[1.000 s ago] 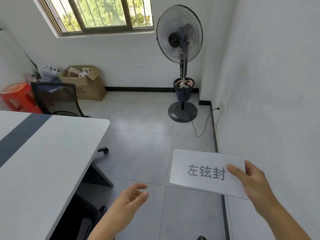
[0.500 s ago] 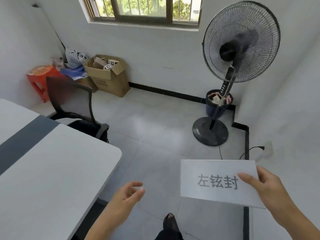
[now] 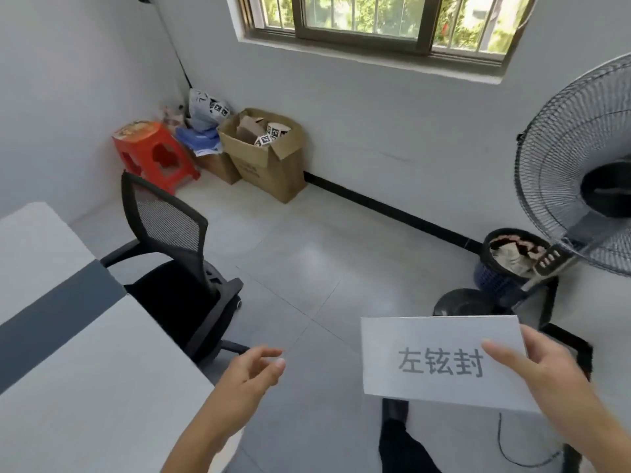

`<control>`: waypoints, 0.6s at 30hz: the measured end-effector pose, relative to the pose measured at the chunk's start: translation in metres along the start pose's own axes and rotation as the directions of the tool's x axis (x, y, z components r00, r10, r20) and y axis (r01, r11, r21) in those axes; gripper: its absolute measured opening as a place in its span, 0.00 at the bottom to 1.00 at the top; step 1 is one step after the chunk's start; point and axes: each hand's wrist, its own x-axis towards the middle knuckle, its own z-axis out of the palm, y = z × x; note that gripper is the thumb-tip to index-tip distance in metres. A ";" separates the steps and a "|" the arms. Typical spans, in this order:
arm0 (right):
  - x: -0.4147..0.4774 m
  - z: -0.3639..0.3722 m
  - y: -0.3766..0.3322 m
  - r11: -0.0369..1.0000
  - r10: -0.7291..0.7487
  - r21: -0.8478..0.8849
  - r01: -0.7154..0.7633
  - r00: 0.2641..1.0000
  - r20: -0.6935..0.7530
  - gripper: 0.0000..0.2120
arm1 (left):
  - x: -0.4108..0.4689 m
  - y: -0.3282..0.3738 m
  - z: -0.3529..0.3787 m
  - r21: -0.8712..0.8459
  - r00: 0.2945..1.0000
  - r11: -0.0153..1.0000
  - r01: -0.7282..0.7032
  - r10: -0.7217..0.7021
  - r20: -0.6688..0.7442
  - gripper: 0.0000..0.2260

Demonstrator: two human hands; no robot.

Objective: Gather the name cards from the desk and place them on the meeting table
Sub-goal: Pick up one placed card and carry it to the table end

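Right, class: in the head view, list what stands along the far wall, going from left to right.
Red stool → blue bag pile → cardboard box → waste basket → fan.

I see a black mesh-backed office chair [image 3: 177, 264] near left, a red plastic stool [image 3: 153, 155] and open brown cardboard boxes [image 3: 266, 155] far, a black pedestal fan [image 3: 580, 186] right.

Matt white paper name card [image 3: 440, 360] with grey printed characters, smooth and flat. Pale floor tiles [image 3: 341, 254] carry a soft sheen, and the white-and-grey table top [image 3: 68, 353] looks smooth and matt. Black mesh-backed office chair [image 3: 170, 230], glossy red plastic stool [image 3: 153, 155], rough brown cardboard box [image 3: 269, 158], and a black wire-grille fan [image 3: 573, 172].
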 end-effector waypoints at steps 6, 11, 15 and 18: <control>0.164 0.021 -0.079 0.996 -0.062 -0.055 0.073 0.982 0.179 0.05 | 0.088 0.069 -0.016 -0.024 0.995 0.998 0.059 -0.060 -0.079 0.10; 0.268 0.083 -0.161 0.982 -0.096 -0.110 0.152 0.911 0.402 0.20 | 0.132 0.089 -0.049 -0.155 0.958 0.982 0.104 -0.141 -0.251 0.14; 0.334 0.156 -0.209 0.977 -0.098 -0.112 0.183 0.845 0.525 0.15 | 0.167 0.081 -0.079 -0.259 0.902 0.950 0.173 -0.258 -0.345 0.06; 0.378 0.217 -0.239 0.964 -0.110 -0.131 0.231 0.796 0.596 0.28 | 0.208 0.076 -0.116 -0.337 0.853 0.924 0.182 -0.319 -0.413 0.05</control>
